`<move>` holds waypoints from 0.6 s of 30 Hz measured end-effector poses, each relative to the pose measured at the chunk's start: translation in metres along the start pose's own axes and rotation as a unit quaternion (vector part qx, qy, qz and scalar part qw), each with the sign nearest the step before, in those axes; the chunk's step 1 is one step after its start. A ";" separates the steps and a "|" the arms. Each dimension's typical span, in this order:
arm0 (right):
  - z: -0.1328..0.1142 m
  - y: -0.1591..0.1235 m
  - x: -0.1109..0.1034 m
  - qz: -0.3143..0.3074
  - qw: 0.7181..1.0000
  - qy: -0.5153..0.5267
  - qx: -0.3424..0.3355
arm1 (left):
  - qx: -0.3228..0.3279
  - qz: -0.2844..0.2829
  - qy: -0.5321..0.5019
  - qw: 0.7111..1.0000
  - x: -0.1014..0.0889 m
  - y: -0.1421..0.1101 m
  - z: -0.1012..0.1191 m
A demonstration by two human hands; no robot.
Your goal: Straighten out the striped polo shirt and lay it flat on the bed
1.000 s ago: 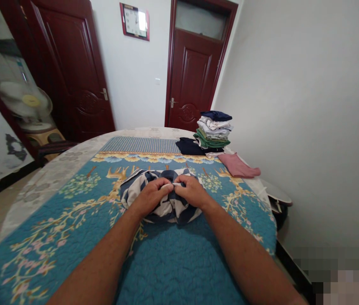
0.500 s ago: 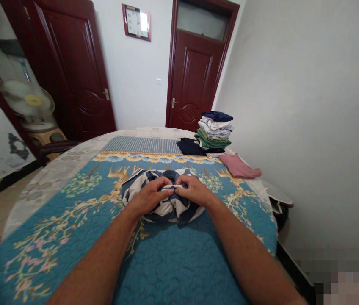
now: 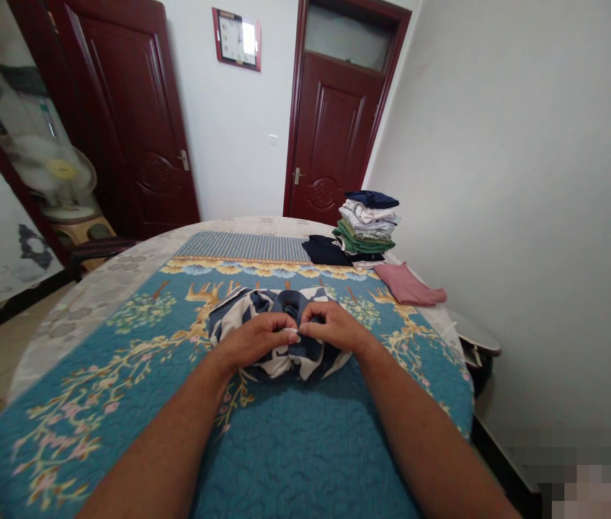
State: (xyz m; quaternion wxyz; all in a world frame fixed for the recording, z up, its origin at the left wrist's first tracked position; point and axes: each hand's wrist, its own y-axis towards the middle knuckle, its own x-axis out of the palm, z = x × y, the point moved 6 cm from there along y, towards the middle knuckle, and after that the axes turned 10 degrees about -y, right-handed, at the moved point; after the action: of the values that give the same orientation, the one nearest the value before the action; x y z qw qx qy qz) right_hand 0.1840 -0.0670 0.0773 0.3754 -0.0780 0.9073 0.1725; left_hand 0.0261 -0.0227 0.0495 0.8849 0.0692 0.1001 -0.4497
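A navy-and-white striped shirt [image 3: 308, 352] lies bunched in front of me, its dark, collar-like opening [image 3: 289, 300] facing up behind my fingertips. My left hand [image 3: 259, 337] is closed in a pinch on the shirt's cloth from the left side. From the right, my right hand [image 3: 333, 326] pinches the same spot, thumb and forefinger pressed together close to the left fingertips. Whatever small part of the shirt sits between the fingertips is too small to make out. Beneath the shirt is a teal quilted cover [image 3: 305, 447] with deer and blossoms.
Folded clothes stand in a tall stack [image 3: 367, 223] at the table's back right, with dark folded cloth [image 3: 326, 250] beside it. A pink garment [image 3: 410, 284] lies at the right edge. A patterned white tablecloth [image 3: 76, 303] shows around the quilt. A wall rises on the right.
Both hands stay at the shirt with small finger movements. The cloth between the thumbs has shifted, and more of the dark opening shows. The view has turned slightly.
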 end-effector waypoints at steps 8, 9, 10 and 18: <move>-0.001 -0.003 -0.009 -0.009 1.000 0.005 -0.020 | -0.001 0.022 -0.058 0.998 0.003 0.002 -0.005; 0.000 -0.004 -0.009 -0.012 1.000 0.006 -0.022 | -0.004 0.022 -0.064 0.998 0.002 0.002 -0.006; 0.001 -0.004 -0.008 -0.012 1.000 0.007 -0.022 | -0.007 0.018 -0.067 0.998 0.002 0.001 -0.006; -0.002 -0.005 -0.007 0.010 0.999 -0.034 -0.024 | -0.011 0.019 -0.072 0.997 0.000 0.003 -0.012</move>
State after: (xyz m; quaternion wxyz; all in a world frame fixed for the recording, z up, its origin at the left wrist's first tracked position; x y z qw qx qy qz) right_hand 0.1891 -0.0719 0.0819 0.4026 -0.0716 0.8903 0.2004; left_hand 0.0269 -0.0186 0.0377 0.8990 0.0286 0.0400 -0.4351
